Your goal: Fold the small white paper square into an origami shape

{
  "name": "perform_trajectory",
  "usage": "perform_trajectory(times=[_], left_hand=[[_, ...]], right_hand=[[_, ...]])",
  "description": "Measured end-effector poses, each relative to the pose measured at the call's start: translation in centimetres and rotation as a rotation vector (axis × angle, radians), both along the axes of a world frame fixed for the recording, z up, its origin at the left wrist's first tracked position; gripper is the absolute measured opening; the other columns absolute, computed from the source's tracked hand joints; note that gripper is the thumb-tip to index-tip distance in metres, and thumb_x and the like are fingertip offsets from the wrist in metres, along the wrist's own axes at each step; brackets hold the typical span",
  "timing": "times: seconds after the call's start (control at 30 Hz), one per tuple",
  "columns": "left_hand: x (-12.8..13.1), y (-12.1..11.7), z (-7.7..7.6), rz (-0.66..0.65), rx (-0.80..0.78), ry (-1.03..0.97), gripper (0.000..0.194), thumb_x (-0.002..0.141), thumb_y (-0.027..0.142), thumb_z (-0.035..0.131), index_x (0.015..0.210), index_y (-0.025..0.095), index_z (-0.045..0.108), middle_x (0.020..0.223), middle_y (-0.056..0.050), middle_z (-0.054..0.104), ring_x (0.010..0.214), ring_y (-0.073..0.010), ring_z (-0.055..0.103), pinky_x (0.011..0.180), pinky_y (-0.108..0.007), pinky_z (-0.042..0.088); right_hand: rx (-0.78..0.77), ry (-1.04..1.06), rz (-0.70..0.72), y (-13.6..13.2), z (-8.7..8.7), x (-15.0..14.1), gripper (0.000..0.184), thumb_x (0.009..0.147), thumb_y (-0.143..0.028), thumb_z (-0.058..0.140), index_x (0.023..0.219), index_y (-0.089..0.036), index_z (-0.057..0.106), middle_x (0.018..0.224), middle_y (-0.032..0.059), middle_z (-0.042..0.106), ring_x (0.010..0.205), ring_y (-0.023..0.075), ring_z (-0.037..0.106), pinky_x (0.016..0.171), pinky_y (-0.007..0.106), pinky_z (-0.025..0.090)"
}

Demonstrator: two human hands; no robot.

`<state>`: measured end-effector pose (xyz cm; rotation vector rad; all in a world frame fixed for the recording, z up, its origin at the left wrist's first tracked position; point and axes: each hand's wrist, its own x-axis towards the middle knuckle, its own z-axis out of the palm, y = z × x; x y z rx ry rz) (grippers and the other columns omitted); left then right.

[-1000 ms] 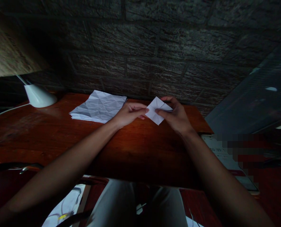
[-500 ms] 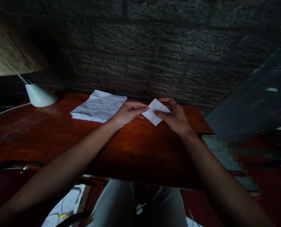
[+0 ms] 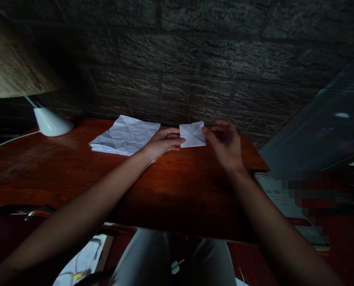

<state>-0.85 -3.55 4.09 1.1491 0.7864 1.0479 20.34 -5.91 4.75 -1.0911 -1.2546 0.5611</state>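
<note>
A small folded square of white paper (image 3: 193, 136) is held up over the wooden table, its sides now roughly level, with crease lines meeting near its middle. My left hand (image 3: 164, 142) pinches its left edge, thumb in front and fingers behind; a ring shows on one finger. At the paper's upper right corner is my right hand (image 3: 224, 142), its thumb and a finger closed on that corner while the other fingers are loosely curled. Left of my left hand lies a stack of creased white paper sheets (image 3: 126, 134).
The wooden table (image 3: 171, 190) runs along a dark brick wall (image 3: 177, 79). A lamp with a white base (image 3: 53, 122) stands at the left, its cord trailing left. At the right, beside the table edge, lies a phone-like device (image 3: 280, 194) showing digits, partly pixelated.
The folded paper has turned from a diamond to an upright square. My right thumb has moved from the paper's middle to its upper right corner. My left hand keeps its pinch.
</note>
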Motion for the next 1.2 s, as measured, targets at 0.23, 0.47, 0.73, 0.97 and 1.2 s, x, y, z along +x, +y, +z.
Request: perform_trajectory(times=[0.23, 0.47, 0.73, 0.97, 1.2], left_hand=[[0.3, 0.0, -0.1, 0.089, -0.104, -0.118, 0.025, 0.069, 0.007, 0.087, 0.087, 0.015, 0.072, 0.086, -0.002, 0.078, 0.082, -0.0128, 0.073, 0.086, -0.029, 0.061], [0.6, -0.3, -0.2, 0.042, -0.062, -0.149, 0.028, 0.067, 0.008, 0.086, 0.094, 0.014, 0.079, 0.093, -0.006, 0.082, 0.082, -0.0153, 0.076, 0.082, -0.03, 0.063], [0.6, -0.3, 0.0, 0.018, -0.055, -0.125, 0.014, 0.083, 0.018, 0.083, 0.096, 0.013, 0.079, 0.091, -0.008, 0.084, 0.08, -0.0179, 0.078, 0.083, -0.034, 0.065], [0.7, -0.5, -0.1, 0.059, -0.026, -0.119, 0.016, 0.078, 0.02, 0.087, 0.091, 0.013, 0.081, 0.091, -0.008, 0.084, 0.079, -0.0172, 0.078, 0.083, -0.033, 0.064], [0.5, -0.4, -0.2, 0.08, 0.003, -0.095, 0.023, 0.073, 0.023, 0.091, 0.091, 0.013, 0.082, 0.095, -0.009, 0.084, 0.08, -0.017, 0.076, 0.081, -0.034, 0.064]], right_hand=[[-0.051, -0.124, 0.108, -0.5, 0.1, -0.4, 0.046, 0.076, -0.063, 0.087, 0.093, -0.024, 0.07, 0.076, -0.0002, 0.068, 0.068, 0.0171, 0.062, 0.07, 0.036, 0.052], [-0.097, -0.115, 0.201, -0.7, -0.5, -1.2, 0.051, 0.073, -0.052, 0.091, 0.109, -0.023, 0.067, 0.087, 0.0021, 0.076, 0.081, 0.021, 0.073, 0.083, 0.041, 0.06], [-0.092, -0.011, 0.255, -1.1, -0.4, -1.7, 0.056, 0.071, -0.049, 0.093, 0.11, -0.027, 0.058, 0.094, 0.002, 0.076, 0.068, 0.018, 0.072, 0.071, 0.038, 0.064], [-0.106, -0.075, 0.346, -1.4, -0.4, -1.9, 0.026, 0.081, -0.042, 0.084, 0.093, -0.024, 0.07, 0.093, 0.0024, 0.077, 0.068, 0.015, 0.07, 0.07, 0.036, 0.062], [-0.139, -0.016, 0.371, -1.4, -0.4, -1.9, 0.021, 0.082, -0.042, 0.083, 0.09, -0.025, 0.074, 0.079, -0.0011, 0.075, 0.064, 0.0138, 0.069, 0.062, 0.031, 0.057]])
